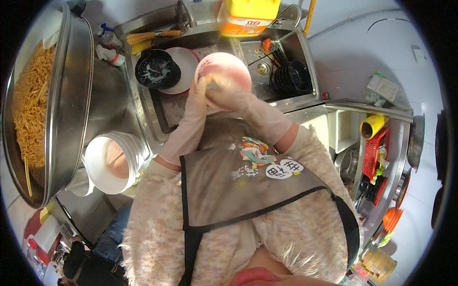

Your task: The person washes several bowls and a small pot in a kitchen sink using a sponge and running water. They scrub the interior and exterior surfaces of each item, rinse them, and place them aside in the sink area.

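Note:
Over the divider of a steel double sink [157, 118], my left hand [199, 87] grips the near left rim of a pink bowl [230, 66]. My right hand [230, 94] is blurred, pressed against the bowl with a small grey-green pad [213, 85] under its fingers. Both hands wear thin translucent gloves. In the left basin, black bowls [155, 68] with white suds rest partly on a white red-rimmed plate [184, 66]. The right basin holds a stack of black bowls [298, 77] beside a bundle of dark utensils [275, 55].
A yellow-capped detergent jug [238, 21] stands behind the divider, near the faucet [186, 14]. A whisk brush [154, 35] lies on the back ledge. Left are a steel pan of noodles [32, 107] and a white bucket [93, 164]. Right is a shelf with a red basket [374, 153].

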Tool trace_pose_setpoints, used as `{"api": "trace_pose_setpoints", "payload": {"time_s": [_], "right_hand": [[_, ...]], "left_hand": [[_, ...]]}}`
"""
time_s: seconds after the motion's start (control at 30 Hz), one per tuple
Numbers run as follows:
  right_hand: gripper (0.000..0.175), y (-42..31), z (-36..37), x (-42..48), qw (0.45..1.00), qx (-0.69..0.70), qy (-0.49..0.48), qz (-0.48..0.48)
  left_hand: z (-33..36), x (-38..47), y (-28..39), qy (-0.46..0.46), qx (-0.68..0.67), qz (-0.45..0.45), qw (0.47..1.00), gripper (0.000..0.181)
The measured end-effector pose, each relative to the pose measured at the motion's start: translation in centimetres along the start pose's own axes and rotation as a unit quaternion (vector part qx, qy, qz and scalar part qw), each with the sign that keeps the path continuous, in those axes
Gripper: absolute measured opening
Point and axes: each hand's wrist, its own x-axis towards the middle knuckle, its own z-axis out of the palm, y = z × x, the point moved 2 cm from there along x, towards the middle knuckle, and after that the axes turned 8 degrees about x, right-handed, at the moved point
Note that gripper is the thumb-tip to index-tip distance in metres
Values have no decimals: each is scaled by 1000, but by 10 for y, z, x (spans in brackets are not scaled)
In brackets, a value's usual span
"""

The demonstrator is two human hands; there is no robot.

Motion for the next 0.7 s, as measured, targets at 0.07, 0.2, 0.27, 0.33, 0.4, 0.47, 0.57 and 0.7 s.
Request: {"api": "trace_pose_setpoints", "payload": {"time_s": [0.07, 0.2, 0.27, 0.33, 0.4, 0.47, 0.57, 0.7], "right_hand": [[30, -3, 9, -10, 986, 81, -93, 108], [22, -15, 2, -32, 982, -158, -102, 14], [30, -12, -2, -43, 952, -292, -88, 18], [32, -3, 2, -53, 965, -179, -162, 104], [33, 5, 13, -61, 970, -101, -201, 93], [32, 13, 25, -67, 965, -138, -203, 96], [32, 26, 33, -73, 969, -95, -172, 149], [41, 56, 5, -81, 916, 163, -17, 366]], "left_hand": [[-9, 0, -11, -1, -44, -51, 998, 46], [-26, -5, -31, 10, -137, -124, 983, 55], [-30, -10, -42, 20, -153, -204, 967, 57], [-32, -16, -53, 36, -154, -281, 947, 55], [-35, -22, -63, 44, -168, -355, 918, 55], [-39, -27, -72, 37, -206, -401, 892, 58], [-47, -31, -87, 23, -266, -461, 846, 54], [-71, -29, -110, 92, -200, -494, 841, 53]]}}
